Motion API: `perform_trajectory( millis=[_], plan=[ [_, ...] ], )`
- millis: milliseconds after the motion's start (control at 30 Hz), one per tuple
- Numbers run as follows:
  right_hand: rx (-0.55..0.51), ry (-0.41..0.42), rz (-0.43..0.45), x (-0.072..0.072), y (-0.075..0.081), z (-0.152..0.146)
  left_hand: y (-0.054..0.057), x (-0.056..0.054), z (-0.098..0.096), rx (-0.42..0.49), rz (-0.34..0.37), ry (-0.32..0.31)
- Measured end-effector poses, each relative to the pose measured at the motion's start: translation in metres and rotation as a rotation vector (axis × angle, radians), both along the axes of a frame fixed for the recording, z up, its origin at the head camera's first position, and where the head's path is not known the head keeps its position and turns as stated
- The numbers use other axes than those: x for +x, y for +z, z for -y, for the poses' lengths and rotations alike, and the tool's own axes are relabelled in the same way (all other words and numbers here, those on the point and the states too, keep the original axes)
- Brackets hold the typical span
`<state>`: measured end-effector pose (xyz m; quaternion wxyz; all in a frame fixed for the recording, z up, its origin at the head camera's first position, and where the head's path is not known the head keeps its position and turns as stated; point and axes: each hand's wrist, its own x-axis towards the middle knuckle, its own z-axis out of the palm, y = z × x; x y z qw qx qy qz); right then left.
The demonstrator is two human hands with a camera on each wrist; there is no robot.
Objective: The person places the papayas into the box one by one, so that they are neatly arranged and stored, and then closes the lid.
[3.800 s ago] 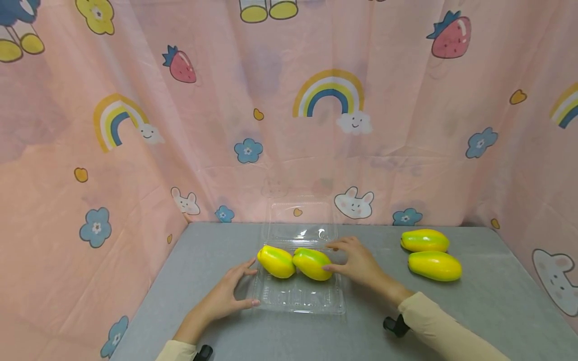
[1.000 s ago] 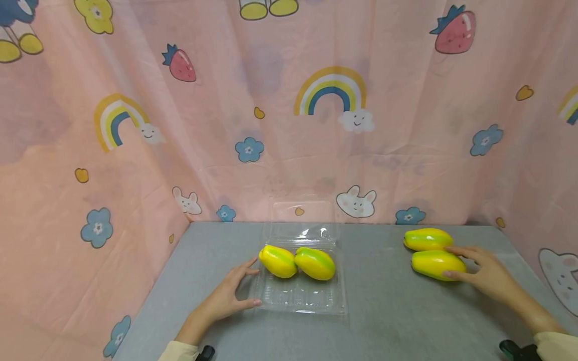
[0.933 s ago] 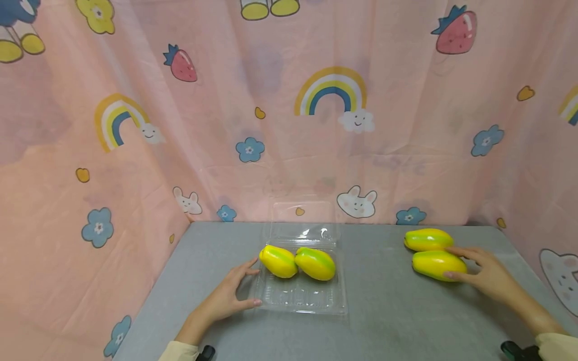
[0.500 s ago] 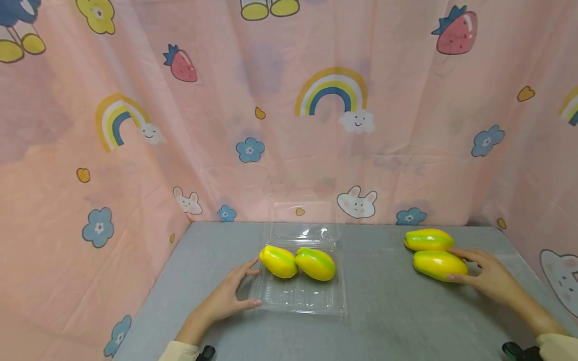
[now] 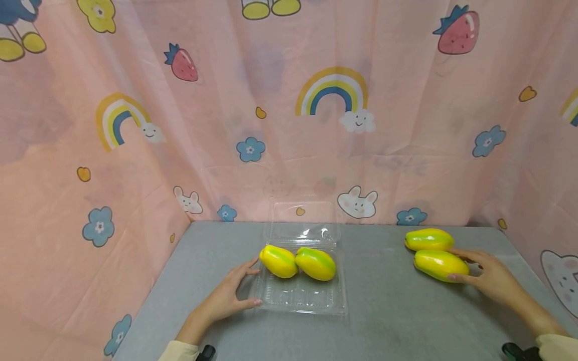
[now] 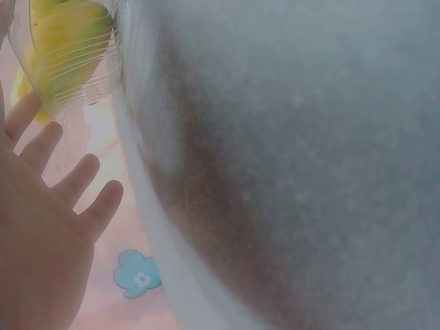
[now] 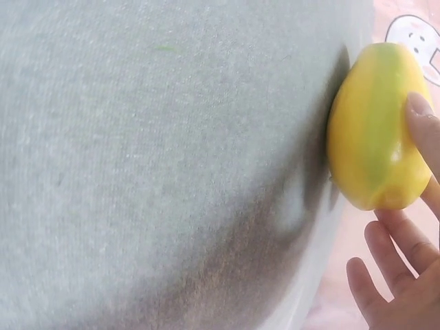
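My right hand point(image 5: 489, 276) grips the end of the nearer yellow-green papaya point(image 5: 440, 265) on the right side of the table. In the right wrist view the thumb point(image 7: 421, 113) lies along the papaya's side, while other fingers spread past its end. Just behind it lies another papaya point(image 5: 429, 239). At the left edge of an open clear plastic clamshell box point(image 5: 300, 301), my left hand point(image 5: 226, 296) rests with thumb and fingers apart. The left wrist view has its fingers straight and spread. Inside the box sit a left papaya point(image 5: 277, 261) and a right papaya point(image 5: 316, 264), end to end.
The box's transparent lid point(image 5: 302, 215) stands raised at the back, close to the pink patterned curtain point(image 5: 384, 165). That curtain encloses the grey table point(image 5: 379, 311) at the back and sides.
Since the earliest frame my right hand has left the papaya in the box and moved right to the nearer loose one, which has shifted slightly right. My left hand stays at the box.
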<state>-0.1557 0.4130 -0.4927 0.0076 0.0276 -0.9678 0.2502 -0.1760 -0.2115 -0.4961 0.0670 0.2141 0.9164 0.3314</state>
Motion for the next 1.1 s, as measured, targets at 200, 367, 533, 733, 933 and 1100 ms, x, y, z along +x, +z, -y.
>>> perform_trajectory(
  millis=[200,367,533,733,933,1100],
  plan=[
    [0.007,-0.004,-0.004,0.001,0.002,0.002,0.000,0.000,0.000,0.010,0.001,-0.005],
    [0.012,-0.005,0.003,0.002,0.003,0.002,-0.001,0.000,0.000,0.008,-0.003,-0.008],
    [0.019,-0.013,0.018,0.003,0.005,0.002,-0.003,-0.001,0.001,-0.003,-0.005,-0.008],
    [0.033,-0.016,0.015,0.003,0.009,0.005,-0.002,-0.001,0.000,-0.009,0.013,0.010],
    [0.045,-0.012,0.014,0.004,0.013,0.010,0.000,0.000,-0.001,-0.011,0.009,0.007],
    [0.021,0.000,0.006,0.006,0.016,0.016,0.001,0.000,-0.001,-0.007,0.003,0.006]
  ],
)
